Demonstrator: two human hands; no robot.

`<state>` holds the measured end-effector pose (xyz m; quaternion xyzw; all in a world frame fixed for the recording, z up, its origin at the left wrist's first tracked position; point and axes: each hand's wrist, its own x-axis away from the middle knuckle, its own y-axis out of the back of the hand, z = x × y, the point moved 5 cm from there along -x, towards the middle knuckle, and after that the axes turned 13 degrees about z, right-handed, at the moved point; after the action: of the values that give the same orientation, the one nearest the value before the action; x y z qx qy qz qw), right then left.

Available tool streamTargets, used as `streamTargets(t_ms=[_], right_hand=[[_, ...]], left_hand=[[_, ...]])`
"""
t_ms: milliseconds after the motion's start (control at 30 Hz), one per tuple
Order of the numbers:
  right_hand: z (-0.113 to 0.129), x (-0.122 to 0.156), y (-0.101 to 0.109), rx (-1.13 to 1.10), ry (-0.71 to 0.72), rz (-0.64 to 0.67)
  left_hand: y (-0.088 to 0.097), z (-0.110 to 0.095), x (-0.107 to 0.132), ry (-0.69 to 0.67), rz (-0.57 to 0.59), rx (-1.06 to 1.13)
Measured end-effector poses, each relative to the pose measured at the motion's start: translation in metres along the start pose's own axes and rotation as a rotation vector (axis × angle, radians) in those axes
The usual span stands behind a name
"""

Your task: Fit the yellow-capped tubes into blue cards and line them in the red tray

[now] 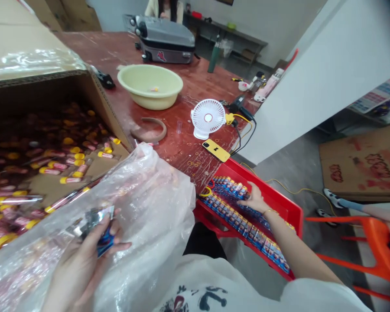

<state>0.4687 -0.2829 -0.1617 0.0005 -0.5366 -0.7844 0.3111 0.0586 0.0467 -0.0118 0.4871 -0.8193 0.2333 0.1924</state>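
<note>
My left hand [84, 260] is closed on a few shiny silver-and-blue foil packets [105, 242], above a clear plastic bag [156, 203]. Pink contents show faintly through the plastic. On the other side, my right hand [257, 200] reaches into a red tray [292, 210], thumb and fingers apart. Beneath it stand rows of small blue packets with yellowish tops [240, 219]. Whether the fingertips touch a packet is too small to tell. Red and yellow scissor handles [207, 190] stick out at the tray's left end.
A cardboard box [113, 117] at left holds many small yellow-capped tubes [73, 180]. On the red table [182, 151] are a pale yellow basin [152, 102], tape ring [164, 128], white fan [211, 117], yellow phone [216, 150] and grey suitcase [169, 41]. Another person sits behind; an orange stool [373, 242] stands right.
</note>
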Motion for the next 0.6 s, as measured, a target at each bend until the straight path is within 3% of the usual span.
streamTargets(t_ms=[67, 133, 200, 267, 367, 467, 533, 600], right_hand=[[0.024, 0.009, 0.013, -0.02, 0.1, -0.043], [0.07, 0.017, 0.03, -0.045, 0.275, -0.172], [0.138, 0.026, 0.04, -0.091, 0.529, -0.279], [0.223, 0.036, 0.036, -0.155, 0.817, -0.218], [0.358, 0.05, -0.001, -0.224, 1.154, 0.12], [0.472, 0.052, -0.061, -0.191, 1.255, 0.373], [0.528, 0.052, -0.102, -0.176, 1.275, 0.435], [0.567, 0.057, -0.14, -0.178, 1.276, 0.47]], left_hand=[[-0.004, 0.004, 0.003, 0.015, 0.097, 0.06], [-0.003, 0.006, 0.005, 0.005, 0.125, 0.094], [0.0, 0.008, 0.007, -0.009, 0.153, 0.118], [0.004, 0.008, 0.009, -0.038, 0.164, 0.138], [0.009, 0.006, 0.013, -0.076, 0.18, 0.152], [0.015, 0.003, 0.019, -0.101, 0.17, 0.147], [0.022, 0.0, 0.022, -0.123, 0.11, 0.153], [0.031, -0.004, 0.027, -0.159, 0.053, 0.186]])
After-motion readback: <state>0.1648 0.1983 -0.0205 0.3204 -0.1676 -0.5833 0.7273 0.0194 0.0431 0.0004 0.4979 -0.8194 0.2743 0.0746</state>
